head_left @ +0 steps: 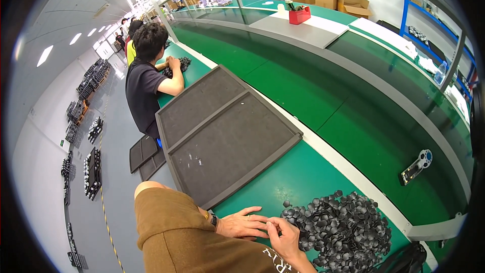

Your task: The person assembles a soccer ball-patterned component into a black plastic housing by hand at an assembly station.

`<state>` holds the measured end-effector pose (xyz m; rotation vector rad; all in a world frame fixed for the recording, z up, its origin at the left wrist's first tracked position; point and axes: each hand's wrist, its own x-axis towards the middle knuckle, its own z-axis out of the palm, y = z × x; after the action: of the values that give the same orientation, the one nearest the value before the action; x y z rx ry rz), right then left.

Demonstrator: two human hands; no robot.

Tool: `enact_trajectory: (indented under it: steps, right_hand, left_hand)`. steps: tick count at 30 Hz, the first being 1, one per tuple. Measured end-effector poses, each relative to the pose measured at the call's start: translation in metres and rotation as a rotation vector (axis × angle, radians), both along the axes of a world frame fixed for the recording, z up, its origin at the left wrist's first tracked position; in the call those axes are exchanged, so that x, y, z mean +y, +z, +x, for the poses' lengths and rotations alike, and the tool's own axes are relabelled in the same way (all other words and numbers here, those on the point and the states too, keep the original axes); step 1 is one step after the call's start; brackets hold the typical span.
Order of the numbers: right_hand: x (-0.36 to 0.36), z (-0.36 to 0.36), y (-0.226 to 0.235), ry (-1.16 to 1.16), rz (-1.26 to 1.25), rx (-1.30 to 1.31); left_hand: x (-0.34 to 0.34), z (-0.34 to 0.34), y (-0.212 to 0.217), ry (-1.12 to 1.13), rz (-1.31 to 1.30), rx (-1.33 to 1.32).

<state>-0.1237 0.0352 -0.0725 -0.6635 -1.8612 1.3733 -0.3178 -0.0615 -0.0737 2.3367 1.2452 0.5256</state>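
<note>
My left hand [244, 224], with a watch at the wrist, lies palm down over the green bench [260, 184], fingers stretched out. Against its fingertips is my right hand [284, 237], its thumb and fingers pinched together. Whatever sits in that pinch, if anything, is too small or hidden to make out. Just right of my hands spreads a heap of small black flat pieces [348, 232], roughly petal-shaped or many-sided. One loose piece [287, 203] rests at the heap's left edge.
Beyond my hands, a large dark divided tray [230, 134] holds a few tiny light bits. A co-worker [144, 76] sits farther along, hands at another dark pile. A green conveyor belt [323, 103] carries a small device [417, 167]. A black bag-like item [404, 260] is nearby.
</note>
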Motion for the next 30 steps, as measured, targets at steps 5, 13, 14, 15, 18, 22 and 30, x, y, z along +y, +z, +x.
enact_trajectory:
  steps: [5, 13, 14, 15, 18, 22, 30]
  right_hand:
    - [0.003, 0.001, -0.004, 0.007, 0.007, -0.001]
    - [0.004, 0.006, -0.011, 0.016, 0.014, 0.001]
    - [0.004, 0.006, -0.011, 0.016, 0.015, 0.001]
    - [0.004, 0.006, -0.011, 0.015, 0.016, 0.001]
    - [0.005, 0.006, -0.010, 0.012, 0.018, -0.001]
    - [0.005, 0.006, -0.011, 0.008, 0.020, -0.001]
    - [0.006, 0.013, -0.015, 0.002, 0.009, -0.009]
  left_hand:
    - [0.003, 0.001, -0.003, 0.003, 0.004, -0.005]
    - [0.003, 0.005, -0.009, 0.011, -0.011, -0.016]
    - [0.003, 0.005, -0.010, 0.011, -0.010, -0.016]
    - [0.004, 0.005, -0.010, 0.008, -0.014, -0.012]
    - [0.004, 0.003, -0.013, -0.001, -0.027, -0.002]
    - [0.004, 0.005, -0.013, 0.012, -0.014, -0.026]
    - [0.004, 0.012, -0.018, 0.012, -0.015, -0.004]
